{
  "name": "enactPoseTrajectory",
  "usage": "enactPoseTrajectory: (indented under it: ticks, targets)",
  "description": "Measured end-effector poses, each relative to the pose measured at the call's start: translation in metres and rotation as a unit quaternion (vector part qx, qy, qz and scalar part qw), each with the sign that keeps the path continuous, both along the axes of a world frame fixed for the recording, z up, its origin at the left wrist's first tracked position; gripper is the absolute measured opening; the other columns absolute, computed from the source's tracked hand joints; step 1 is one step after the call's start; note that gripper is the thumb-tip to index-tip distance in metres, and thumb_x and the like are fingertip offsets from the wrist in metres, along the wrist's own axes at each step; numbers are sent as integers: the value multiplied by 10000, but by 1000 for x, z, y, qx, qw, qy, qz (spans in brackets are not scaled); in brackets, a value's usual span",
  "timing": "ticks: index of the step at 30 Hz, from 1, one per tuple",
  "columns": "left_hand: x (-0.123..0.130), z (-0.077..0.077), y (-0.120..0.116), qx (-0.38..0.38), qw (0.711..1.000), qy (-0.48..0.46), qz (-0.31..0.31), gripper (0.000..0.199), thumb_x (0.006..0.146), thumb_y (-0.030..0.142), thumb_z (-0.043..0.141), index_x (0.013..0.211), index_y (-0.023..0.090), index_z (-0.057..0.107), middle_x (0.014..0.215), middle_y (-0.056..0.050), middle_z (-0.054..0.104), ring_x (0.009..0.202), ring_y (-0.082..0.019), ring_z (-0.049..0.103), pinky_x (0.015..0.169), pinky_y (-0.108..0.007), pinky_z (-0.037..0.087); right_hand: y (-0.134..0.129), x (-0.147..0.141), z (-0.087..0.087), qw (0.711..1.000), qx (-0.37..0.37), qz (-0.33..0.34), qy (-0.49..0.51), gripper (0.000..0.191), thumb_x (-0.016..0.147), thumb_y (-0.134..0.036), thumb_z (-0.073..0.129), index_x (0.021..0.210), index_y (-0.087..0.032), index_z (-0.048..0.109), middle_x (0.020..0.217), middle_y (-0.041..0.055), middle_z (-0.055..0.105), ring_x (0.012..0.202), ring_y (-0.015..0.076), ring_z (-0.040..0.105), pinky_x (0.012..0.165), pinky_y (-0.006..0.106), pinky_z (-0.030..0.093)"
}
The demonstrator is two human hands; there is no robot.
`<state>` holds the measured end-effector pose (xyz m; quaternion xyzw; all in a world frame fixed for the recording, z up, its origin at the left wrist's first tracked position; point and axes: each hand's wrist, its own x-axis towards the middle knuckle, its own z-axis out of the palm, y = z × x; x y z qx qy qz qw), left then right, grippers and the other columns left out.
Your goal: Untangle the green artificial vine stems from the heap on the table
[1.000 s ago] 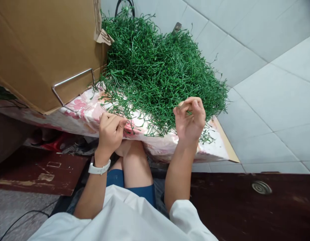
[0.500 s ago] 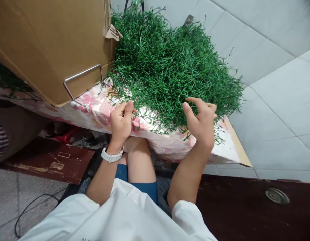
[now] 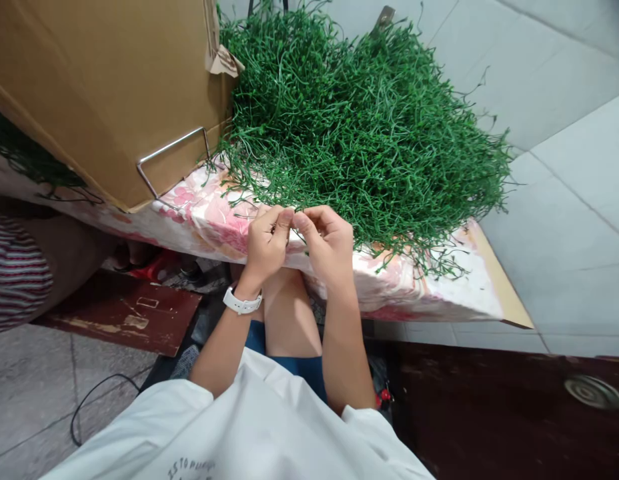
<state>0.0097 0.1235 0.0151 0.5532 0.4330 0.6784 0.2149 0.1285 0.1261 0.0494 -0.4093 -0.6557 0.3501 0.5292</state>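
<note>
My left hand [image 3: 267,244], with a white watch on its wrist, is closed in a pinch over the table's front edge. Thin green strands show beside its fingers, seemingly part of a green sprig. My right hand [image 3: 329,245] is pinched too, its thumb and fingertip meeting those of the left. Whatever is between the right fingertips is too small to make out. Just beyond both hands lies a large heap of thin green artificial sprigs [image 3: 359,133], with loose ends reaching the table edge.
A floral cloth [image 3: 194,200] covers the table. On the left stand a tall cardboard box [image 3: 114,93] and a bent metal wire frame [image 3: 172,145]. A tiled wall [image 3: 579,193] closes the right side. Another person's striped clothing [image 3: 14,273] shows at far left.
My right hand has moved left from the heap and closed, meeting my left hand at the fingertips. My left hand stays pinched and has shifted slightly right. The view has moved a little.
</note>
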Motion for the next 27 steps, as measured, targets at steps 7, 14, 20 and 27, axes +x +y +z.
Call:
enactPoseTrajectory:
  ticks: [7, 14, 20, 27]
  targets:
    - [-13, 0, 4, 19, 997, 76, -21, 617, 1047, 610, 445, 572, 216, 454, 540, -3, 472, 669, -180, 463, 658, -344, 355, 5, -7, 4, 963, -114, 120, 212, 641, 868, -603, 754, 609, -223, 308, 570, -83, 184, 517, 81, 195, 485, 254, 236]
    - [-30, -3, 13, 18, 995, 42, 93, 616, 1027, 656, 447, 593, 219, 444, 565, 5, 453, 607, -161, 419, 628, -358, 303, -10, 64, 51, 936, 128, 43, 324, 682, 881, -527, 776, 577, -200, 260, 526, -64, 127, 498, 107, 169, 430, 238, 217]
    - [-28, -1, 14, 11, 998, 22, 60, 626, 1001, 697, 466, 601, 217, 511, 569, 2, 509, 596, -151, 476, 642, -351, 350, 32, 104, 35, 933, 224, -275, -58, 449, 969, -619, 581, 810, -213, 687, 734, 9, 570, 692, 161, 542, 710, 352, 472]
    - [-30, -3, 14, -7, 997, 47, 56, 630, 1001, 715, 434, 615, 221, 502, 594, -7, 532, 637, -164, 504, 675, -352, 371, 43, 109, 8, 887, 163, -353, -248, 387, 1062, -443, 433, 1028, -206, 736, 1154, 137, 600, 1195, 302, 539, 1102, 559, 344]
